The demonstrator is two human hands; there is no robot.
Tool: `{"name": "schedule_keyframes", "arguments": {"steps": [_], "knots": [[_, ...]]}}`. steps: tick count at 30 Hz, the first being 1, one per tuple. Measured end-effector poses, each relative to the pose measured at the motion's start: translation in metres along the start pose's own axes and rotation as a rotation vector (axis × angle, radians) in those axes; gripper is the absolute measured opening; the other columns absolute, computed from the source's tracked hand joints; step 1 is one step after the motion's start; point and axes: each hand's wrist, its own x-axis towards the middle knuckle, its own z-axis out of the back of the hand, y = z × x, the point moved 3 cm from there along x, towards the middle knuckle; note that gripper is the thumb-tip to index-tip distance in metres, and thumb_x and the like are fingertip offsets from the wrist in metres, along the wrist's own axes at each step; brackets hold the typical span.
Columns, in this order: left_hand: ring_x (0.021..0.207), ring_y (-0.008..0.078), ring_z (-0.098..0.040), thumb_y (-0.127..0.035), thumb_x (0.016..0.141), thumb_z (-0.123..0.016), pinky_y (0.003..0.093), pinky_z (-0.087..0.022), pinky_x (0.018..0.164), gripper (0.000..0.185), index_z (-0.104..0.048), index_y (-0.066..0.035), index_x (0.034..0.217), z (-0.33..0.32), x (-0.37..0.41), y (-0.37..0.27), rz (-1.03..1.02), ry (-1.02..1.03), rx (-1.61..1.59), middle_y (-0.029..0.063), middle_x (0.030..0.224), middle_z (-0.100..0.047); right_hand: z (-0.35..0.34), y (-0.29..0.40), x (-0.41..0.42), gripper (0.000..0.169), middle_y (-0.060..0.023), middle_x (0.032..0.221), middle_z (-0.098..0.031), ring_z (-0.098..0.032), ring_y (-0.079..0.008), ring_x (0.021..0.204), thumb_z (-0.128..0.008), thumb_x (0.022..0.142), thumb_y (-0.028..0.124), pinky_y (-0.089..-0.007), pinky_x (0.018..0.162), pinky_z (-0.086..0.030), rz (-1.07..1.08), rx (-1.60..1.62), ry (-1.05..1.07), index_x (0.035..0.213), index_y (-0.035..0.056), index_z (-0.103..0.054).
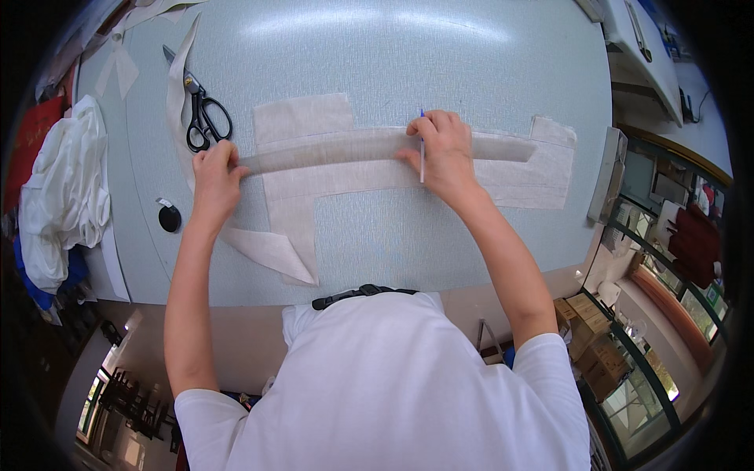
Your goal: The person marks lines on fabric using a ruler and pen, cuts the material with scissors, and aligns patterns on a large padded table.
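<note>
A clear, greyish ruler (330, 151) lies slanting slightly across pale beige fabric pieces (365, 175) on the table. My left hand (217, 179) pinches the ruler's left end, just below the handles of black-handled scissors (203, 118). Over the middle of the fabric, my right hand (443, 150) holds a slim pen (422, 162) with a blue tip or cap pointing away from me; its thumb and fingers are at the ruler, and whether they grip it cannot be told. A long strip of the same cloth (259, 246) folds over at the lower left.
A black round tape measure (169, 218) lies left of my left forearm. White cloth (65, 194) is bunched at the table's left edge, with fabric scraps (118, 65) at the upper left. A metal bar (608, 176) runs along the right edge. Cardboard boxes (601, 365) stand lower right.
</note>
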Motion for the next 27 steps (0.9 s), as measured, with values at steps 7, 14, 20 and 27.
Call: {"name": "schedule_keyframes", "arguments": {"steps": [7,14,20,27], "knots": [[0.094,0.0296,-0.058,-0.001,0.086,-0.070,0.0404,-0.045,0.087,0.015,-0.060,-0.005,0.096,0.033,0.042,-0.016,-0.154,-0.298,-0.123,0.0113,0.092,-0.063,0.043,-0.040,0.041,0.005,-0.0071,0.080,-0.070,-0.065,-0.0266,0.074,-0.066,0.093,0.012,-0.0413,0.089,-0.046,0.056,0.097,-0.044,0.095,0.0090,-0.069],[0.122,0.0353,-0.057,-0.011,0.088,-0.069,0.0440,-0.041,0.107,0.029,-0.066,-0.001,0.115,0.054,0.074,-0.029,-0.228,-0.605,0.028,0.0162,0.126,-0.064,0.038,-0.122,0.160,0.014,-0.0089,0.089,-0.075,-0.071,-0.0296,0.090,-0.063,0.096,0.014,-0.0398,0.082,-0.054,-0.163,0.162,-0.066,0.106,0.0086,-0.071],[0.136,0.0402,-0.042,-0.022,0.089,-0.070,0.0514,-0.031,0.115,0.050,-0.057,0.002,0.131,0.003,0.000,0.023,0.148,-0.434,0.112,0.0249,0.144,-0.048,-0.001,-0.133,0.159,0.056,-0.0147,0.133,-0.062,-0.054,-0.0363,0.125,-0.060,0.087,0.000,-0.0424,0.107,-0.045,-0.171,-0.281,-0.125,0.141,0.0115,-0.054],[0.134,0.0415,-0.043,-0.039,0.091,-0.064,0.0534,-0.028,0.115,0.064,-0.050,0.006,0.135,0.006,0.058,0.007,0.312,-0.277,0.294,0.0260,0.137,-0.052,0.001,-0.008,0.074,0.055,-0.0210,0.122,-0.064,-0.059,-0.0379,0.110,-0.058,0.079,-0.008,-0.0461,0.100,-0.046,0.065,0.029,-0.254,0.133,0.0025,-0.057]]}}
